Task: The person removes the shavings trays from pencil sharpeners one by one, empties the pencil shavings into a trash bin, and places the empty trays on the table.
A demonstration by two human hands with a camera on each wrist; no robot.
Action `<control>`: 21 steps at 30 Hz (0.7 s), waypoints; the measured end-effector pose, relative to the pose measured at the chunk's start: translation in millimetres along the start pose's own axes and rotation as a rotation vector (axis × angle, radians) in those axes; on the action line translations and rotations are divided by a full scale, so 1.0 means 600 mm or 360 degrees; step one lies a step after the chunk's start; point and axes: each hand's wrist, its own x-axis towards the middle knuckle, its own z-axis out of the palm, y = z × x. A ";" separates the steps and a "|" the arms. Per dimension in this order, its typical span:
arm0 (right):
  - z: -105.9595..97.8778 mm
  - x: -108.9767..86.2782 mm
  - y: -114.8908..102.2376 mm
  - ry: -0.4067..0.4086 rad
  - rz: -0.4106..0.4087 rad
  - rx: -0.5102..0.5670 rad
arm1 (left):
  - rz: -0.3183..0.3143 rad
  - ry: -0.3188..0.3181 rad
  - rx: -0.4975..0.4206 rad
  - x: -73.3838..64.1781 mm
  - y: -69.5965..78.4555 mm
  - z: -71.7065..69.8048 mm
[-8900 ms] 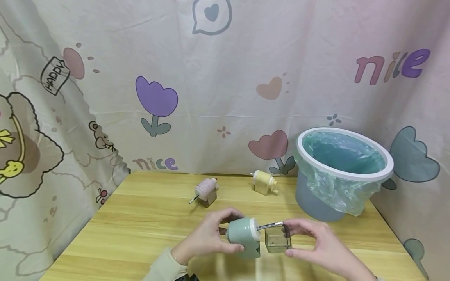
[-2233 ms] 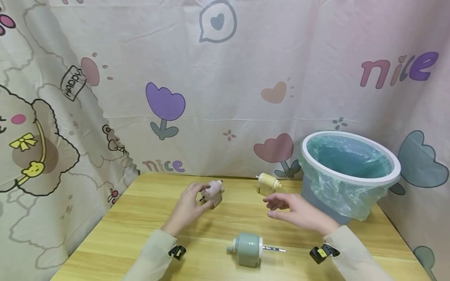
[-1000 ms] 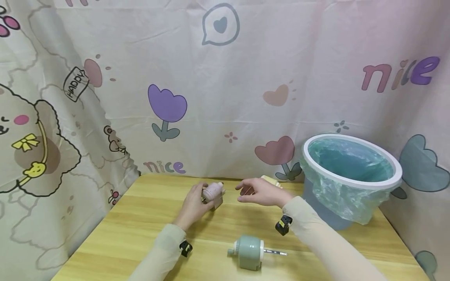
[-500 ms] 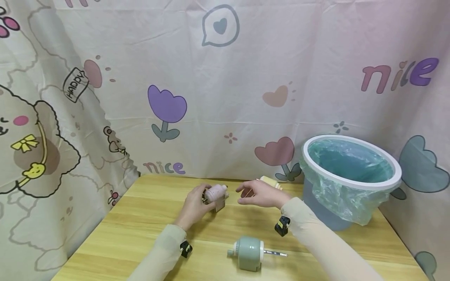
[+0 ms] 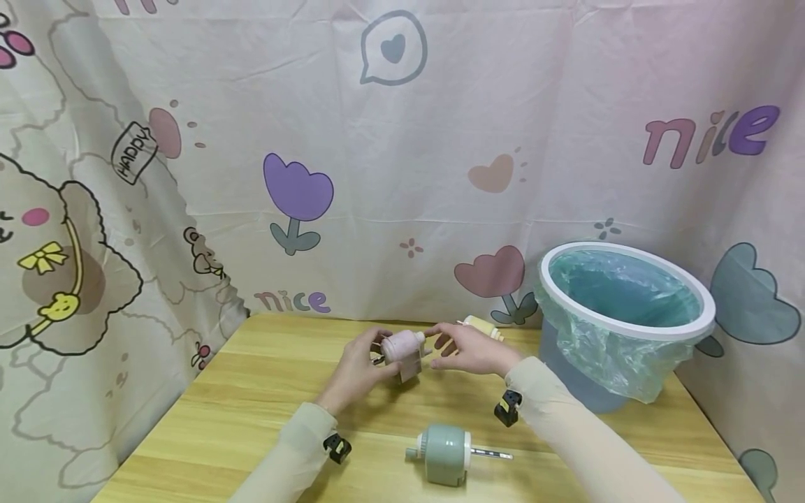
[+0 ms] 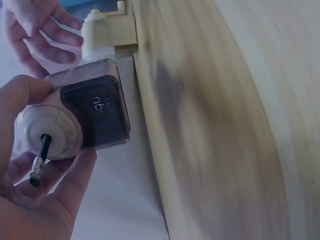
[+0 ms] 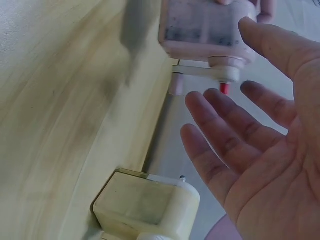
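Hanging over the counter [image 5: 251, 391]: pink sharpener [image 5: 401, 348], pencil [image 6: 39, 162] in its mouth. Probably light, stiff, a little slippery; best gripped round the barrel, clear of the crank [image 7: 192, 70]. Left hand [image 5: 358, 370] pinches the body, thumb opposite fingers. Right hand [image 5: 474, 349] loosely spread beside the crank end, contact unclear.

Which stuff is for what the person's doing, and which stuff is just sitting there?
In the job now:
Pink sharpener, held by the left fingers
Pencil poking out of it
Its crank, near the right fingers

Just sitting there, it seems:
Green sharpener, with another pencil
Yellow sharpener
Bin with green liner
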 end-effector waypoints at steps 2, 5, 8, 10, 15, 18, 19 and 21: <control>0.001 -0.002 0.003 0.0026 0.0015 0.0002 | 0.0014 -0.0003 -0.0030 -0.001 0.006 0.001; 0.003 -0.002 0.010 0.0053 0.0015 0.0008 | 0.0021 -0.0015 -0.0055 -0.003 0.014 0.000; 0.003 -0.003 0.015 0.0065 -0.0012 0.0016 | 0.0042 -0.0047 -0.0081 -0.004 0.022 -0.003; 0.001 -0.006 0.017 0.0073 -0.0028 0.0020 | 0.0062 -0.0082 -0.0115 -0.004 0.027 -0.004; -0.004 -0.017 0.019 0.0086 -0.0058 0.0041 | 0.0157 -0.0161 -0.0202 -0.003 0.041 -0.006; -0.005 -0.022 0.020 0.0088 -0.0099 0.0086 | 0.0180 -0.0191 -0.0245 -0.003 0.047 -0.006; -0.006 -0.024 0.021 0.0090 -0.0112 0.0104 | 0.0182 -0.0199 -0.0257 -0.003 0.049 -0.006; -0.006 -0.028 0.022 0.0092 -0.0135 0.0141 | 0.0188 -0.0204 -0.0271 -0.003 0.051 -0.006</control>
